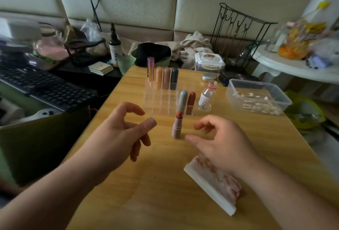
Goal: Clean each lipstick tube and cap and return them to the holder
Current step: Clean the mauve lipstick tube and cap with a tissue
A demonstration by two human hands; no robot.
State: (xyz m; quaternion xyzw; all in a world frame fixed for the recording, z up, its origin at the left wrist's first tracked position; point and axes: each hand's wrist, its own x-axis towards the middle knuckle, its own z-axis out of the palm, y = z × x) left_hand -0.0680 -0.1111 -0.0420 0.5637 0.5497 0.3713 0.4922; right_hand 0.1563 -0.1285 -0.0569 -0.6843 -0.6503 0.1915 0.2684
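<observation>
Btw left hand (121,128) & right hand (220,143), both grips loosely spread, uncapped lipstick tube (177,128) upright on tabletop (161,196); next prob. pinch & wipe it.

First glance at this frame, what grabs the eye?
An uncapped lipstick stands upright mid-table, with the left hand and right hand close on either side, fingers loosely curled. Just behind it, a clear holder carries six capped tubes: four in the back row, two at the front right. A white folded tissue smeared with red lies by the right wrist.
</observation>
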